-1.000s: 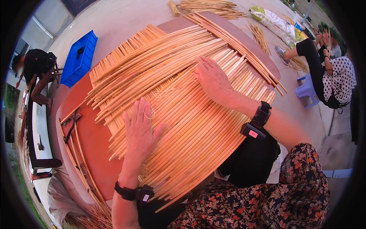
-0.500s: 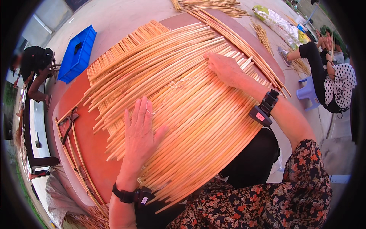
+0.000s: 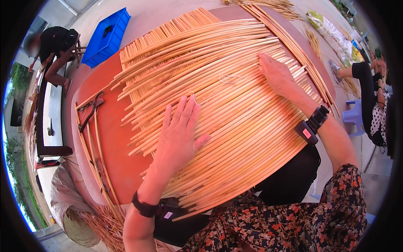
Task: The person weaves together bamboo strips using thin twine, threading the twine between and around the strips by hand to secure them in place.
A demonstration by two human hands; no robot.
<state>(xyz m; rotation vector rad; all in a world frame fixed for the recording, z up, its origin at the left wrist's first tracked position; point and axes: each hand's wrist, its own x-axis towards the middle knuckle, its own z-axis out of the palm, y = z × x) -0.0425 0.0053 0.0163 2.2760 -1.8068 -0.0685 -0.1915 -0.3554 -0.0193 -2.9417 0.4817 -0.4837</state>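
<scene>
Many pale peeled sticks [image 3: 235, 138] lie side by side in a broad sheet over a reddish-brown board [image 3: 113, 155], with longer sticks across a short-stick layer at the back. My left hand [image 3: 178, 138] rests flat on the sheet, fingers stretched out, beside a loose white string [image 3: 224, 78]. My right hand [image 3: 277, 75] is farther back and right, its bent fingers touching the sticks; what they hold, if anything, is hidden. Dark cutters [image 3: 90, 110] and several narrow rods [image 3: 84, 138] lie along the board's left side.
A person [image 3: 56, 56] bends at far left beside a blue crate [image 3: 98, 46]. At right, a seated person [image 3: 373, 105] is by a plastic stool [image 3: 352, 115]. Stick bundles [image 3: 268, 7] and a white sack [image 3: 329, 35] lie behind. A grey sack [image 3: 69, 197] sits front left.
The view has shifted, so the scene appears farther right and higher. My right hand has edged right along the sticks, fingers still bent. My left hand remains flat on the sheet.
</scene>
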